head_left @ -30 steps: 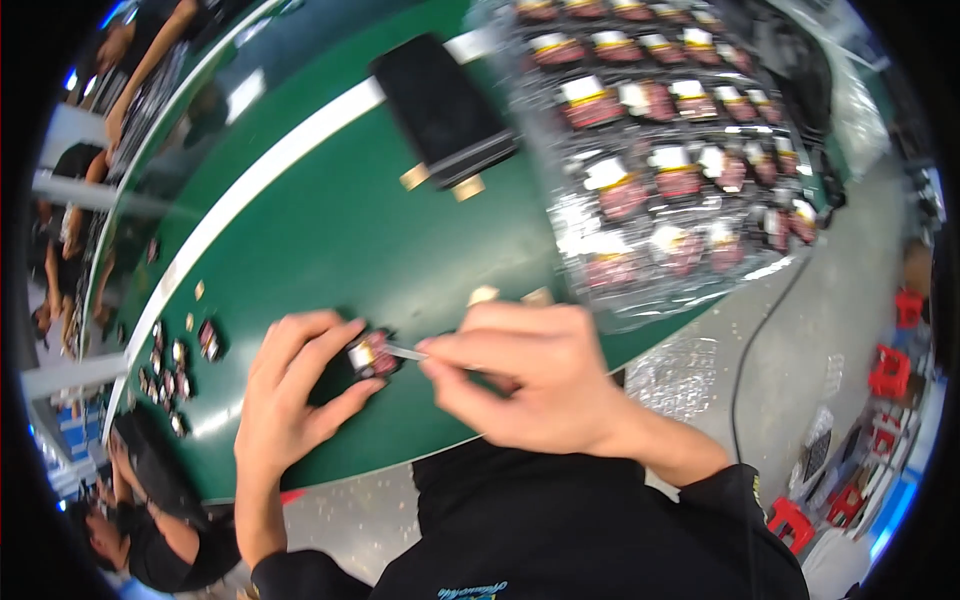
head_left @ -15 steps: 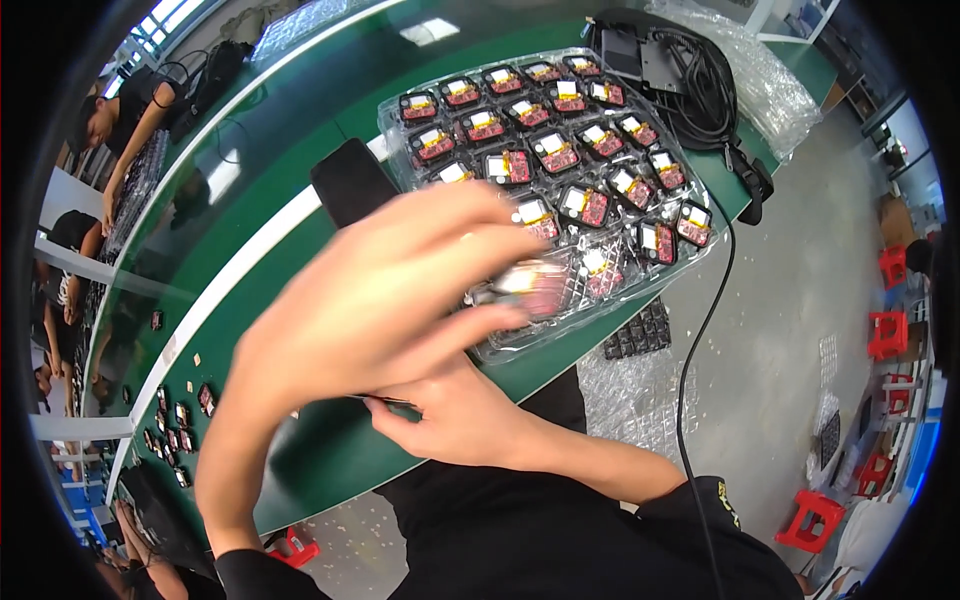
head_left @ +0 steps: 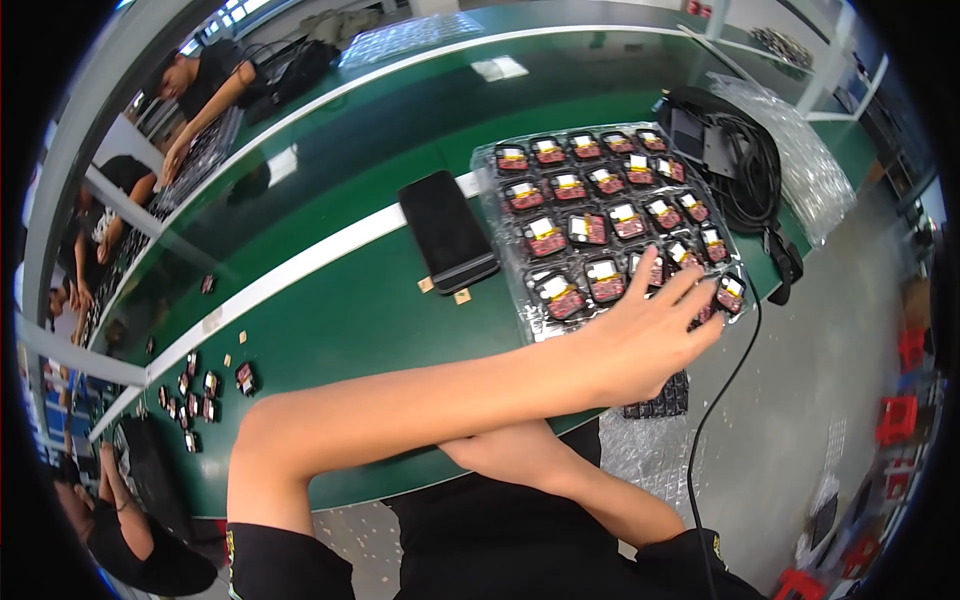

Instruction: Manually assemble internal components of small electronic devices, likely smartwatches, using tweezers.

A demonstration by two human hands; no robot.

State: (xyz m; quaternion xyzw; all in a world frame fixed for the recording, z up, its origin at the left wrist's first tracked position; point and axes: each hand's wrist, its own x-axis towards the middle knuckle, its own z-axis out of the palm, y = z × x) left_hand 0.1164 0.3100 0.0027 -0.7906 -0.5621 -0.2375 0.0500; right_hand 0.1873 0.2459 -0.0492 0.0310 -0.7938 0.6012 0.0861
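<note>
My left hand [head_left: 655, 335] reaches across to the near right corner of a clear plastic tray [head_left: 512, 215]. Its fingers are spread and bent over the tray, the tips at a small black-cased module [head_left: 703, 313] with a red circuit board; whether they press on it I cannot tell. Rows of like modules, each with a white and yellow part, fill the pockets, such as this module [head_left: 545, 237]. Below my left forearm lies my right hand [head_left: 505, 455], near the bench edge; the forearm hides its fingers and anything in them.
A black phone-like slab [head_left: 448, 232] lies left of the tray. Several loose modules [head_left: 195, 395] sit at the bench's left. Black cables and a bag [head_left: 730, 160] stand at the tray's far right. A thin cable [head_left: 708, 410] hangs alongside. Co-workers [head_left: 215, 85] sit across.
My left hand has moved right, from the tray's near left part to its near right corner, and its fingers have spread. The view has shifted; my right hand's fingers have become hidden.
</note>
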